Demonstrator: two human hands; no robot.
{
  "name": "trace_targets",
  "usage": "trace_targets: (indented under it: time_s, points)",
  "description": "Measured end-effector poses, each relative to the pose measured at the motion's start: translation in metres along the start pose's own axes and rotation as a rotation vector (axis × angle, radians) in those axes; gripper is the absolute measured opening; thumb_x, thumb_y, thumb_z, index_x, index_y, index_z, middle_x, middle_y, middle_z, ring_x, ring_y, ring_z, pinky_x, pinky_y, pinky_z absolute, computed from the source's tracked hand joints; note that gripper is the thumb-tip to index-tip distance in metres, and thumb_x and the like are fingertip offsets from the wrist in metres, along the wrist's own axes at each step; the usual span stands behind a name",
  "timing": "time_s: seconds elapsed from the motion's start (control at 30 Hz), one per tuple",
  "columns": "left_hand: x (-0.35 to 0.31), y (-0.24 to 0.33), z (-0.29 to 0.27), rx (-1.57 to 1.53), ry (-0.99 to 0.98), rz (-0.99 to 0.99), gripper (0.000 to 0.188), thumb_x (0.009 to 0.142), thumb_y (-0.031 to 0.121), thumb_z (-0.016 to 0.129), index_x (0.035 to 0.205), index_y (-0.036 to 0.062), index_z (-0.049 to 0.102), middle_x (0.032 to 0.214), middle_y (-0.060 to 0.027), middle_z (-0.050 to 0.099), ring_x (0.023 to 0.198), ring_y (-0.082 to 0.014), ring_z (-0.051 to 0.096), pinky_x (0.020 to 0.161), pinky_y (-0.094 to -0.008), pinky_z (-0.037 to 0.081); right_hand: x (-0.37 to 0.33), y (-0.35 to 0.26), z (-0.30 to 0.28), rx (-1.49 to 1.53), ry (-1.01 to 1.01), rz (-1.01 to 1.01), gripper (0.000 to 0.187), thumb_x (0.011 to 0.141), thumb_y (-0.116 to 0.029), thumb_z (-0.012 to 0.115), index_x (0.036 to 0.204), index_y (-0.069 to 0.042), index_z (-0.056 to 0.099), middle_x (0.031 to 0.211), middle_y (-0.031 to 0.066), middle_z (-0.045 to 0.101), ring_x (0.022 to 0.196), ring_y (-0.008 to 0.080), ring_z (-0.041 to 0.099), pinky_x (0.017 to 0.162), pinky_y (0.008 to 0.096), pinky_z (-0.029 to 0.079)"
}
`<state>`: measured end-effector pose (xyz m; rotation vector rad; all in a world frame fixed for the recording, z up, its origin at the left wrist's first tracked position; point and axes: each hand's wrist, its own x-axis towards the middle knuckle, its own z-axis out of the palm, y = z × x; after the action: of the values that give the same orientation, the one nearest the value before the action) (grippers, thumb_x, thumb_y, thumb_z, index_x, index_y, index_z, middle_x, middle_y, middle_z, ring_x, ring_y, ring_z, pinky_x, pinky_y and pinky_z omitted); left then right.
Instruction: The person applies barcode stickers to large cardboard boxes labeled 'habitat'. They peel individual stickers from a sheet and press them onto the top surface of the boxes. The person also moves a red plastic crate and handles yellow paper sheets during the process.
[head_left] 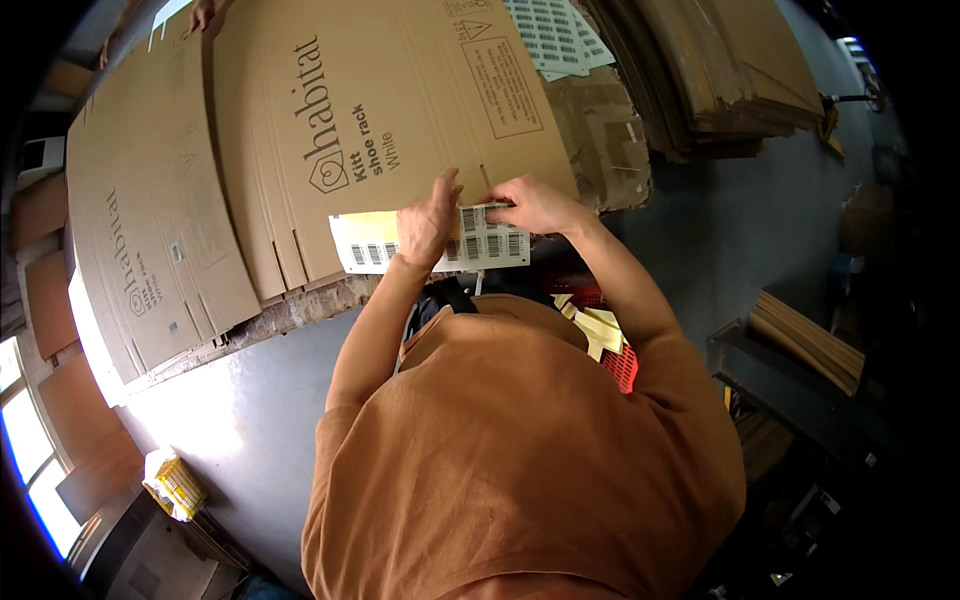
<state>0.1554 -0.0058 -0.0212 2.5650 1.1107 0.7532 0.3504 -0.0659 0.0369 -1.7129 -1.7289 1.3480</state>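
Observation:
A sheet of white barcode labels point(375, 256) lies across the near edge of a flat cardboard carton point(430, 100), with a bare yellow strip along part of its top. My left hand point(426, 225) is closed on the sheet near its middle, thumb raised toward the carton. At the sheet's upper right, the fingers of my right hand point(535, 207) are bent and pinched onto the labels. Whether a single label has come loose between those fingertips is hidden. The carton has dark printing and slots along its near side.
Another flat carton point(150, 240) overlaps at left, where another person's hand point(205, 14) touches the far edge. More label sheets point(555, 35) lie at the back. Stacked cardboard point(720, 70) stands far right. A red basket point(622, 370) with yellow paper sits beside my right elbow.

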Motion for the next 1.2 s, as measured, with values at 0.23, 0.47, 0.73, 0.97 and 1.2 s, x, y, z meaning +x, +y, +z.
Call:
trace_targets:
  time_s: [0.23,0.47,0.73,0.97,1.2]
  points:
    - [0.020,0.000,-0.004,-0.010,-0.033,0.148,0.037,0.089,0.019,0.063,0.124,0.0123,0.052,0.073,-0.0052,0.065,0.061,-0.0243,0.064,0.053,-0.0367,0.050,0.020,0.013,0.008,-0.156,0.241,-0.291,0.016,0.083,-0.014,0.067,0.096,-0.004,0.070,0.091,0.0126,0.063,0.091,0.0337,0.061,0.078,0.0427,0.049]
    - [0.030,-0.005,0.005,0.044,-0.024,0.050,0.039,0.089,0.019,0.062,0.126,0.0125,0.051,0.068,-0.0067,0.064,0.057,-0.0258,0.063,0.051,-0.0373,0.049,0.026,0.008,0.014,-0.255,0.469,-0.321,0.012,0.078,-0.008,0.070,0.088,-0.004,0.064,0.087,0.0099,0.063,0.088,0.0316,0.062,0.077,0.0417,0.050]
    - [0.038,0.000,0.007,-0.032,-0.047,0.029,0.037,0.090,0.017,0.060,0.125,0.0102,0.050,0.073,-0.0097,0.066,0.060,-0.0296,0.063,0.056,-0.0389,0.051,0.030,0.012,0.016,-0.233,0.580,-0.302,0.014,0.075,-0.001,0.068,0.087,-0.003,0.060,0.084,0.0109,0.062,0.085,0.0333,0.061,0.074,0.0431,0.049]
    - [0.042,-0.003,0.015,-0.097,-0.011,-0.041,0.038,0.094,0.019,0.057,0.129,0.0117,0.042,0.059,-0.0146,0.061,0.054,-0.0341,0.062,0.046,-0.0433,0.047,0.029,0.008,0.013,-0.330,0.635,-0.351,0.013,0.074,0.001,0.065,0.082,-0.004,0.057,0.082,0.0093,0.059,0.082,0.0317,0.059,0.073,0.0427,0.046]
    - [0.047,-0.005,0.016,-0.113,-0.284,-0.372,0.025,0.094,0.026,0.054,0.114,0.0098,0.051,0.077,-0.0212,0.066,0.073,-0.0406,0.065,0.064,-0.0485,0.051,0.036,0.005,0.008,-0.331,0.686,-0.476,0.011,0.079,-0.004,0.067,0.088,-0.004,0.060,0.093,0.0090,0.060,0.090,0.0285,0.060,0.081,0.0387,0.047]
